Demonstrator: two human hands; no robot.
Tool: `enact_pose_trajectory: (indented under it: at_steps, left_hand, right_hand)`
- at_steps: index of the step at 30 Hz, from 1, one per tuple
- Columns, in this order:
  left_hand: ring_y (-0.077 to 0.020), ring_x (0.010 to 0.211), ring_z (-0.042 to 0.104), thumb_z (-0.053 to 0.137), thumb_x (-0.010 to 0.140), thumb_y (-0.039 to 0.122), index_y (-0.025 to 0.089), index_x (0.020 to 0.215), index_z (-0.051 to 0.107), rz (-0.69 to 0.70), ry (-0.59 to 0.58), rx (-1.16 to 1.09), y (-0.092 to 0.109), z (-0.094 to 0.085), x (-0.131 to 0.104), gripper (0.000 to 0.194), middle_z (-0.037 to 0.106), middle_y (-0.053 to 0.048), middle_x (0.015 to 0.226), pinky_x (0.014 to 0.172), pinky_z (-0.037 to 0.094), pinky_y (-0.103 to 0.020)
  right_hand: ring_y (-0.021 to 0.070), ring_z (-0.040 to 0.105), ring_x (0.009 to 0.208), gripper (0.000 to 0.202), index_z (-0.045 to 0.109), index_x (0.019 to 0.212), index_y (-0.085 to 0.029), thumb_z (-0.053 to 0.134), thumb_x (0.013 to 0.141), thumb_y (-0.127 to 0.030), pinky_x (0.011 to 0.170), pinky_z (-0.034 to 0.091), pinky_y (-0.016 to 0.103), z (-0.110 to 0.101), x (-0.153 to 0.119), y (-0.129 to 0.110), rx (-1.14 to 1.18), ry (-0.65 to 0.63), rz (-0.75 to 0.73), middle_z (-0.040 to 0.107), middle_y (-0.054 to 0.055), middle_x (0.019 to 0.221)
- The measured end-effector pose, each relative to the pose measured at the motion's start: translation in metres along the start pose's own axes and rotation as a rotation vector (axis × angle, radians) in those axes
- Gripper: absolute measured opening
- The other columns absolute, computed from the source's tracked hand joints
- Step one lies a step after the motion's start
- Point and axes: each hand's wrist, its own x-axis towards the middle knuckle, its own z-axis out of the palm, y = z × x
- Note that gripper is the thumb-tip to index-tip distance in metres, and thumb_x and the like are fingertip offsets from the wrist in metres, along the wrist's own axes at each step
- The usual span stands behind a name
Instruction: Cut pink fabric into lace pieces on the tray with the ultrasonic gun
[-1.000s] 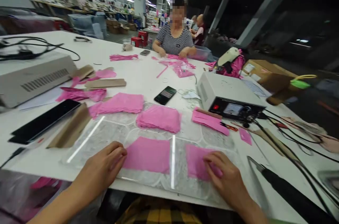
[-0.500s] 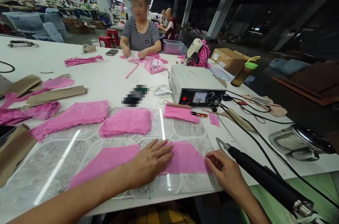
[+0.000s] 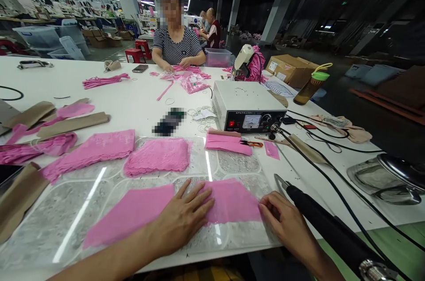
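Two flat pieces of thin pink fabric lie near the table's front edge. My left hand (image 3: 186,212) rests flat with fingers spread over the inner edge of the right fabric piece (image 3: 234,201), its palm beside the left fabric piece (image 3: 133,210). At the outer edge of the right piece, my right hand (image 3: 283,219) is curled, thumb and forefinger closed on the fabric's edge. Just right of that hand lies a black pen-shaped tool (image 3: 318,210) with a metal blade tip and a cable. Behind my left hand sit two stacks of pink lace-edged fabric (image 3: 157,156).
A clear patterned mat (image 3: 66,210) covers the table front. A white control box (image 3: 250,103) with a gauge stands behind, near orange-handled snips (image 3: 253,143) and pink strips (image 3: 227,142). At right are a glass pot (image 3: 381,179) and cables. A co-worker (image 3: 179,46) sits opposite, handling pink pieces.
My left hand has shifted slightly left and its fingers have spread apart. My right hand stays at the fabric's outer edge. The view has shifted slightly.
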Motion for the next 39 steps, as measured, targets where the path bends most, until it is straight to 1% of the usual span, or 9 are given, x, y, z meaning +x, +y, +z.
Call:
enact_pose_trajectory:
  at_steps: [6,9,13,16,20,24,30,35,39]
  left_hand:
    - [-0.0298,0.125,0.052,0.041,0.101,0.032,0.015,0.127,0.056,0.000,0.122,0.123,0.004,-0.003,-0.003,0.035,0.059,-0.008,0.133,0.114,0.021,-0.054]
    - [-0.0290,0.124,0.053,0.039,0.102,0.033,0.014,0.124,0.058,-0.008,0.148,0.141,0.006,-0.006,-0.004,0.035,0.062,-0.008,0.129,0.114,0.019,-0.053]
    - [-0.0294,0.124,0.053,0.040,0.101,0.033,0.014,0.121,0.060,-0.021,0.157,0.133,0.007,-0.005,-0.003,0.034,0.063,-0.009,0.126,0.114,0.019,-0.054]
    - [-0.0297,0.124,0.053,0.041,0.101,0.034,0.014,0.121,0.060,-0.025,0.162,0.119,0.008,-0.004,-0.002,0.034,0.063,-0.009,0.126,0.114,0.021,-0.054]
    - [-0.0297,0.125,0.052,0.041,0.101,0.034,0.014,0.122,0.059,-0.026,0.159,0.113,0.009,-0.006,0.000,0.034,0.061,-0.009,0.129,0.114,0.022,-0.054]
    - [-0.0291,0.128,0.050,0.044,0.100,0.034,0.015,0.125,0.058,-0.046,0.139,0.090,0.016,-0.006,-0.005,0.034,0.061,-0.011,0.129,0.115,0.021,-0.055]
    - [-0.0290,0.130,0.048,0.047,0.098,0.039,0.016,0.126,0.057,-0.107,0.166,0.067,0.023,0.002,-0.014,0.037,0.059,-0.010,0.132,0.116,0.020,-0.056]
    - [-0.0303,0.131,0.046,0.045,0.099,0.033,0.015,0.130,0.053,-0.109,0.089,0.070,0.026,-0.005,-0.017,0.037,0.054,-0.012,0.137,0.113,0.026,-0.056]
    - [-0.0289,0.129,0.048,0.047,0.098,0.033,0.016,0.128,0.055,-0.113,0.102,0.068,0.029,-0.009,-0.020,0.036,0.056,-0.011,0.135,0.114,0.026,-0.054]
  right_hand:
    - [0.0142,0.055,0.061,0.022,0.054,0.072,-0.022,0.046,0.092,-0.029,0.054,0.045,0.025,-0.002,0.003,-0.005,-0.025,-0.007,0.031,0.055,0.001,0.070]
    - [0.0143,0.054,0.061,0.020,0.054,0.073,-0.023,0.046,0.091,-0.029,0.055,0.045,0.026,-0.001,0.005,-0.003,-0.033,0.005,0.026,0.056,0.001,0.072]
    - [0.0158,0.055,0.063,0.017,0.055,0.073,-0.023,0.048,0.087,-0.029,0.057,0.045,0.028,0.000,0.010,0.000,-0.083,-0.021,0.039,0.057,0.002,0.074]
    - [0.0150,0.053,0.061,0.018,0.057,0.076,-0.023,0.047,0.088,-0.032,0.058,0.044,0.029,0.004,0.023,-0.004,-0.068,-0.052,0.080,0.059,0.002,0.078]
    - [0.0155,0.055,0.066,0.017,0.059,0.080,-0.022,0.048,0.087,-0.033,0.061,0.044,0.029,0.015,0.048,-0.010,-0.022,-0.102,0.118,0.061,0.003,0.082]
    - [0.0157,0.055,0.063,0.016,0.056,0.073,-0.022,0.050,0.083,-0.032,0.059,0.041,0.028,0.028,0.063,-0.008,-0.019,-0.129,0.123,0.060,0.002,0.075]
    - [0.0154,0.053,0.060,0.021,0.053,0.070,-0.022,0.045,0.085,-0.033,0.057,0.040,0.028,0.030,0.063,-0.001,-0.014,-0.153,0.114,0.059,0.002,0.072]
    - [0.0167,0.055,0.065,0.019,0.057,0.076,-0.023,0.045,0.086,-0.033,0.059,0.041,0.028,0.029,0.062,-0.003,-0.036,-0.174,0.105,0.061,0.003,0.077]
    - [0.0164,0.054,0.064,0.021,0.055,0.073,-0.023,0.043,0.087,-0.034,0.059,0.041,0.028,0.029,0.062,-0.004,-0.042,-0.176,0.092,0.060,0.002,0.076]
